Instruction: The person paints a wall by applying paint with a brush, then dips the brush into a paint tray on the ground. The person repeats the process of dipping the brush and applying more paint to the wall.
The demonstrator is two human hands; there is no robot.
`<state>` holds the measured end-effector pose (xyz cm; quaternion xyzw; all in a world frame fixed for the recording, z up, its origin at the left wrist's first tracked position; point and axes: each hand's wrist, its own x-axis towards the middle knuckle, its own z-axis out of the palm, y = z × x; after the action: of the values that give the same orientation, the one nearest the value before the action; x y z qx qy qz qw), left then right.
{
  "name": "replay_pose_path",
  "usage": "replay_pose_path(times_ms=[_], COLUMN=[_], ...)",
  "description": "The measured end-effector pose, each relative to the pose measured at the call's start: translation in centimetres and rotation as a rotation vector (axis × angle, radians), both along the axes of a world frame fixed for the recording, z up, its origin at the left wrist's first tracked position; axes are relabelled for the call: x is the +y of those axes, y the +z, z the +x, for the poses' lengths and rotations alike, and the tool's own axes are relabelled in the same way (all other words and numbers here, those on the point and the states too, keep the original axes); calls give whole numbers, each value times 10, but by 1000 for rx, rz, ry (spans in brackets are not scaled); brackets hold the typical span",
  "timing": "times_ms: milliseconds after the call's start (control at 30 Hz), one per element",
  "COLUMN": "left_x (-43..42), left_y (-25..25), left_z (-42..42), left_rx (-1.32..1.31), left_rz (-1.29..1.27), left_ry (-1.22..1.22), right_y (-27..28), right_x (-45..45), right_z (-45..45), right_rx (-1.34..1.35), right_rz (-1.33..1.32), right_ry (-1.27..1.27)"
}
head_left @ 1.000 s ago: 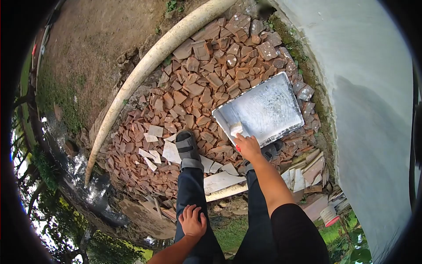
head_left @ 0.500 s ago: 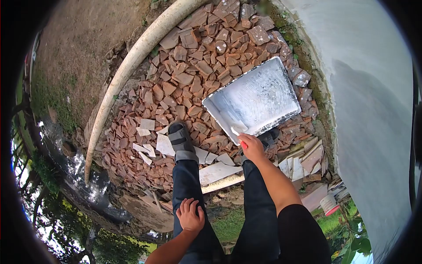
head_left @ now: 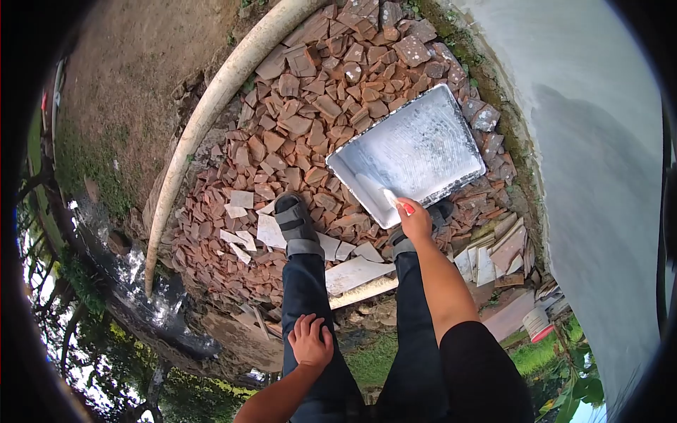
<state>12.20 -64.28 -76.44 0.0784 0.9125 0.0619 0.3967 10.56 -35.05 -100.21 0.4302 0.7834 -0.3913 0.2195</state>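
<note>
My right hand [head_left: 415, 218] is closed round the red handle of a paintbrush [head_left: 390, 197], whose pale bristles touch the lower left end of a paint tray [head_left: 428, 141]. The tray is wide and shallow, coated with white paint and streaked grey on its floor. It lies tilted on broken reddish tiles. My left hand [head_left: 310, 341] rests on my left thigh, its fingers apart and nothing in it.
A pile of broken tiles [head_left: 295, 125] surrounds my feet, with white tile pieces [head_left: 271, 231] among them. A long pale pole [head_left: 204, 113] curves along the left. A grey wall [head_left: 592, 176] stands at right, and a white-and-red bucket [head_left: 537, 324] lies lower right.
My right hand and the brush have moved slightly right and up relative to the tray, and the brush has turned. The view has shifted, while my left hand stays on the thigh.
</note>
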Motion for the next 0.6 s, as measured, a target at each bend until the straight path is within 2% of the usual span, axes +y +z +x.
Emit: replay_pose_path(times_ms=[133, 367, 467, 533, 600], left_x=[0, -2, -3, -4, -5], left_y=[-1, -2, -1, -1, -1], left_z=[2, 5, 3, 3, 4], left_rx=[2, 1, 6, 11, 0], left_rz=[3, -3, -1, -3, 13], left_ry=[1, -4, -8, -7, 5], right_y=[0, 18, 10, 10, 12], right_x=[-3, 10, 19, 28, 23], right_z=[11, 8, 4, -1, -4], right_rx=[134, 155, 267, 307, 284], right_rz=[-14, -122, -41, 223, 221], right_ry=[-52, -188, -75, 268, 307])
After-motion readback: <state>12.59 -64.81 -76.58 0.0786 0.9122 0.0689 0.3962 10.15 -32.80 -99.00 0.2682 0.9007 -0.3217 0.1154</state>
